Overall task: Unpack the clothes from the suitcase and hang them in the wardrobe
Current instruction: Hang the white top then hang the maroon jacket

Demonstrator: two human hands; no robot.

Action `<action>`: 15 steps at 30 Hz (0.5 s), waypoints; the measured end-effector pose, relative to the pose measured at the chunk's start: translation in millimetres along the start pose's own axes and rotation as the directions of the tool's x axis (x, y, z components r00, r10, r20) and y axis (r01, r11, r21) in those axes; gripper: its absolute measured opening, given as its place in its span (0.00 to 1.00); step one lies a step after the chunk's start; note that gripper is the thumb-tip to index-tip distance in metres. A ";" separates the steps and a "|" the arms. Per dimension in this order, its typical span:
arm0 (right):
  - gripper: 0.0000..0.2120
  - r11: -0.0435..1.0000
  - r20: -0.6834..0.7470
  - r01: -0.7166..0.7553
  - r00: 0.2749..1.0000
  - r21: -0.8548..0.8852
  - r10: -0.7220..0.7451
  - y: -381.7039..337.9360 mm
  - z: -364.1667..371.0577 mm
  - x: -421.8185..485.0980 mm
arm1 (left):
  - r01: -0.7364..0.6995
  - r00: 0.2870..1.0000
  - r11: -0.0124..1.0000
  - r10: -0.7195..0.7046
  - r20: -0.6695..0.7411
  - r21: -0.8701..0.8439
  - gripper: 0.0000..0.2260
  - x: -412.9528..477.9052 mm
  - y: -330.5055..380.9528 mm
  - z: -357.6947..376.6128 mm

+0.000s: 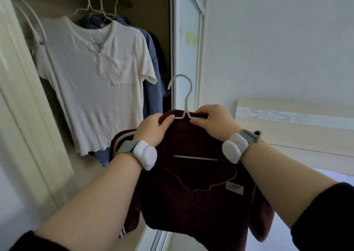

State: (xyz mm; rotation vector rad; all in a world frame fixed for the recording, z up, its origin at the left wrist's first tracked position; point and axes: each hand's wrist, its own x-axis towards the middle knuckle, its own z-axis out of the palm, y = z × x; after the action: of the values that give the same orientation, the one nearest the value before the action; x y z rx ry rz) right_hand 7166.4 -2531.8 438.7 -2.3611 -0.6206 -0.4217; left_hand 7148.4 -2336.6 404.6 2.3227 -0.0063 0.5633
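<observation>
Both hands gripping: your left hand (153, 129) and right hand (212, 119) pinch the dark maroon knit top (191, 195) at its collar onto a thin white wire hanger (185, 105). The top is held aloft, just right of the white buttoned T-shirt (99, 82) hanging in the open wardrobe (149, 11).

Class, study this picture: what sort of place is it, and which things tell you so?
Probably a home bedroom: a wardrobe with a pale sliding door holds a white short-sleeved T-shirt, and a pale wooden headboard stands at right. Left hand and right hand grip a dark red top.
</observation>
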 end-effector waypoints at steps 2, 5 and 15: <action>0.09 0.999 -0.008 0.033 0.999 -0.004 -0.033 3.8 7.2 30.3 | 0.033 0.996 0.999 -0.033 -0.083 -0.007 0.18 28.1 -6.8 2.0; 0.10 0.998 -0.030 0.061 0.998 -0.029 -0.062 13.5 15.5 72.5 | 0.032 0.983 0.999 -0.038 -0.178 -0.039 0.22 70.7 -15.7 4.7; 0.10 0.998 0.268 -0.026 0.963 -0.054 0.040 42.1 22.3 189.4 | 0.180 0.962 0.982 -0.189 -0.199 -0.060 0.20 179.5 -56.9 -10.6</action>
State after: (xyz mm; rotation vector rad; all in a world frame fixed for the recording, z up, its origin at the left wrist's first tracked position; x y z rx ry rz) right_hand 7350.1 -2484.4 484.9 -2.4951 -0.6997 -0.1012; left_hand 7315.9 -2259.9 445.1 2.1864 0.2902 0.6954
